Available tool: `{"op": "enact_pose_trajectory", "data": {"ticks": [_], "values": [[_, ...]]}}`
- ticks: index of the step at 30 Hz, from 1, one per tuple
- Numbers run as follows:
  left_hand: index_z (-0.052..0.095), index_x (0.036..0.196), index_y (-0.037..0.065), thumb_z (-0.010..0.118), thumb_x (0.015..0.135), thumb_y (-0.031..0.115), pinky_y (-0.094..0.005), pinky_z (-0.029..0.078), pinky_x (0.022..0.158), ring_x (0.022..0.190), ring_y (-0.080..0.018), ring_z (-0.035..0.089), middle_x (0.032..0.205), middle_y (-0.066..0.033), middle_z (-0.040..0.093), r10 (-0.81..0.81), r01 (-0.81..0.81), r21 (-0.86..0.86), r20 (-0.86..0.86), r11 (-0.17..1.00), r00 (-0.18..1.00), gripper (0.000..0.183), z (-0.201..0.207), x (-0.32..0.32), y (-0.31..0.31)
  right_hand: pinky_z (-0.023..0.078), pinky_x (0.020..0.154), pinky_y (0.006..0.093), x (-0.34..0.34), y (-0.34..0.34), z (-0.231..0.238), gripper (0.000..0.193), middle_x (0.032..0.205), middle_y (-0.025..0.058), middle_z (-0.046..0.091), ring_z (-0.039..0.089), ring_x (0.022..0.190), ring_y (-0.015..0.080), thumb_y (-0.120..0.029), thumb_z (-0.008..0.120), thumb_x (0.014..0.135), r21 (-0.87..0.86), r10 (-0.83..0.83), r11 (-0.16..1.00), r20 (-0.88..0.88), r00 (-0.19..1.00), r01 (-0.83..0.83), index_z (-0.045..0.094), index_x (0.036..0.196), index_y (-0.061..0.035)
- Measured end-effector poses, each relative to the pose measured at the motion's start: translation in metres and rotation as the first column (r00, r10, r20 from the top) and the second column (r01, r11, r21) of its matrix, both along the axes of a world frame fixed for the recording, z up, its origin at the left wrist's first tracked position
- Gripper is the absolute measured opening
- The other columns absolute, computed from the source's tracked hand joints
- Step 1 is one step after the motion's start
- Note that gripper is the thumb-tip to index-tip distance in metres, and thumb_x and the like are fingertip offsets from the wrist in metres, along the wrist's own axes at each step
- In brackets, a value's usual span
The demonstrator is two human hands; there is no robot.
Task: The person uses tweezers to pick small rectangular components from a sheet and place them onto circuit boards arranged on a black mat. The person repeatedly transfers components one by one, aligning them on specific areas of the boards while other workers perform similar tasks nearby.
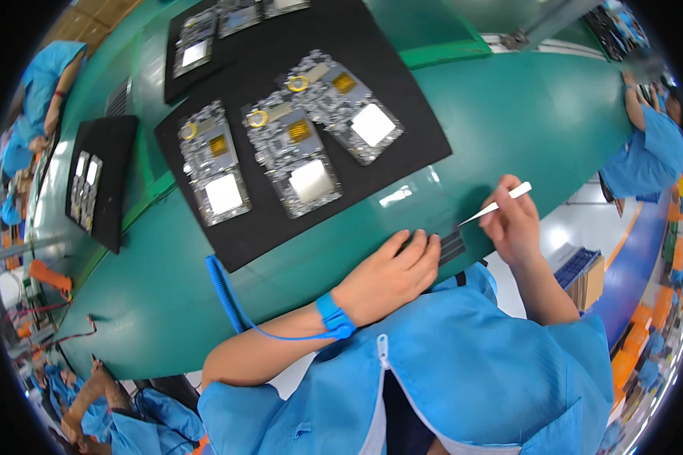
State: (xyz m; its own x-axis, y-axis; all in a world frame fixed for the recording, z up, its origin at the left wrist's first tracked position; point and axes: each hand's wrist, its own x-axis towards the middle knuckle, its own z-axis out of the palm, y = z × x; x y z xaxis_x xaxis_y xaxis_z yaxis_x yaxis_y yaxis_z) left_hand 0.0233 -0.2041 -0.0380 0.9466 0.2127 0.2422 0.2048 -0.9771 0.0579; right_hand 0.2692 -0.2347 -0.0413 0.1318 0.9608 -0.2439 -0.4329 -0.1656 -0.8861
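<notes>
My right hand (pixel 514 230) pinches white tweezers (pixel 501 203), whose fine dark tip points down-left toward a small sheet of dark strips (pixel 451 247) at the table's near edge. Palm down, my left hand (pixel 391 274) rests by that sheet with its fingers stretched out and their tips beside the strips. Whether they press on the sheet I cannot tell. A blue wrist strap (pixel 332 314) with a coiled cord circles my left wrist. Beyond my hands, three circuit boards (pixel 292 155), each with a silvery-white rectangle and a gold patch, lie on a black mat (pixel 281 235).
Clear pieces with white marks (pixel 402 193) lie on the green table (pixel 524 114) near the mat. More boards (pixel 196 49) sit on the mat's far part. A second black mat (pixel 114 182) carries narrow boards at left. Co-workers in blue (pixel 645 159) sit around.
</notes>
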Motion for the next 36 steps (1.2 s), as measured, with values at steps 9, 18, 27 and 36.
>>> {"op": "enact_pose_trajectory", "data": {"ticks": [9,18,27,36], "values": [[0.051,0.104,-0.001,0.063,0.079,0.014,-0.0455,0.043,0.087,0.103,-0.0426,0.051,0.107,-0.0263,0.054,0.87,-0.885,-0.078,0.243,0.458,0.429,0.031,0.04,-0.116,0.049,0.029,0.039,0.0204,-0.008,0.03,0.003,0.013,0.068,0.0097,0.062,0.041,0.042,0.0064,-0.02,0.044,0.098,0.084,-0.063,0.994,-0.061,0.996,0.068,0.045,0.096,-0.0066],[0.057,0.1,-0.003,0.063,0.082,0.016,-0.0423,0.047,0.079,0.091,-0.0375,0.059,0.101,-0.0237,0.06,0.874,-0.873,-0.049,0.022,0.485,0.485,0.027,0.037,-0.114,0.022,0.04,0.046,0.019,-0.115,0.115,0.019,0.016,0.073,0.0121,0.063,0.048,0.047,0.0069,-0.02,0.048,0.096,0.193,0.142,0.971,0.016,0.99,-0.142,0.046,0.103,-0.0057],[0.055,0.108,-0.011,0.061,0.079,0.018,-0.0381,0.046,0.088,0.11,-0.0379,0.051,0.115,-0.0281,0.052,0.816,-0.819,0.121,0.091,0.56,0.571,0.041,0.003,-0.111,0.029,0.047,0.051,0.0204,-0.218,0.16,0.015,0.024,0.074,0.0091,0.06,0.058,0.055,0.0095,-0.022,0.052,0.095,0.17,0.373,0.905,0.128,0.919,-0.391,0.041,0.107,-0.0051],[0.054,0.111,-0.012,0.056,0.08,0.014,-0.0393,0.047,0.088,0.106,-0.0411,0.053,0.112,-0.0297,0.053,0.805,-0.813,0.096,0.112,0.574,0.582,0.041,0.0,-0.116,0.036,0.049,0.053,0.0204,-0.227,0.157,0.018,0.023,0.075,0.0079,0.058,0.061,0.06,0.0096,-0.021,0.051,0.095,0.187,0.321,0.908,0.268,0.908,-0.376,0.039,0.105,-0.0033]]}}
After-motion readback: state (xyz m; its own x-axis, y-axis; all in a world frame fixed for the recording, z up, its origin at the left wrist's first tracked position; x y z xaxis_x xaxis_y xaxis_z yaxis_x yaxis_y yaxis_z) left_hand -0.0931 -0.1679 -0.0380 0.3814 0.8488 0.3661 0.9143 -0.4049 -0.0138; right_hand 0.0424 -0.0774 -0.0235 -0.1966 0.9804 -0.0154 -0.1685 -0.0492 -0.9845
